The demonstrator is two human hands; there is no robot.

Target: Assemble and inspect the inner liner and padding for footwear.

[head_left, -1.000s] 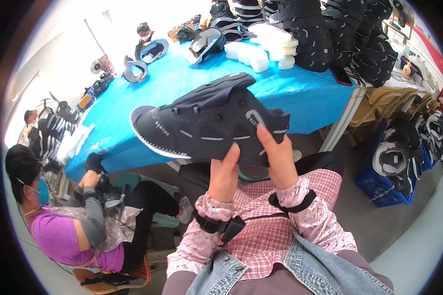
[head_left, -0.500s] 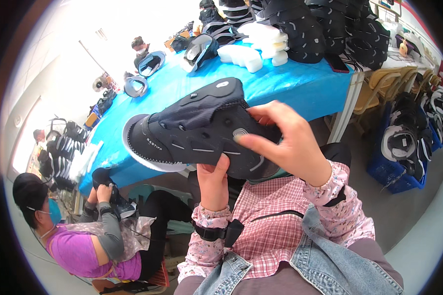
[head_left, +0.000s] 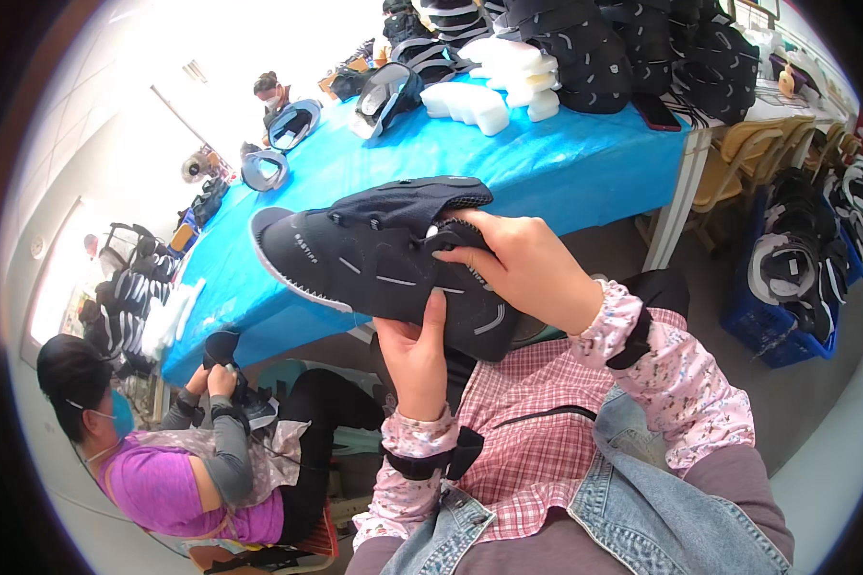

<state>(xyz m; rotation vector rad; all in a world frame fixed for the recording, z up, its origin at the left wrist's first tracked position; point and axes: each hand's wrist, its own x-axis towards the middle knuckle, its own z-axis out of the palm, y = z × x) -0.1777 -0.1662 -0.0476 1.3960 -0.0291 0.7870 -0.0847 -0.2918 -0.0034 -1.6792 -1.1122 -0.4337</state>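
A black shoe upper (head_left: 355,254) with thin grey stripes lies across my hands, its toe end pointing left. Pale edging and zigzag stitching run along the toe. My left hand (head_left: 414,362) supports the upper from below, its thumb pressed against the near side; the other fingers are mostly hidden behind it. My right hand (head_left: 535,268) is closed on the edge of the opening, with fingers inside and the thumb outside. A small light spot shows beside those fingertips, too small to name.
A blue-covered table (head_left: 585,168) stands ahead, bearing white foam pieces (head_left: 470,103) and stacked black uppers (head_left: 575,67). A phone (head_left: 656,112) lies near its right corner. On the right, a blue crate (head_left: 796,331) holds shoe parts. A co-worker (head_left: 182,479) sits close at left, handling another upper.
The upper has tilted, its tongue side dropping and its near side turning up. My right hand has moved from its side to grip the opening's edge. The co-worker's head has turned slightly.
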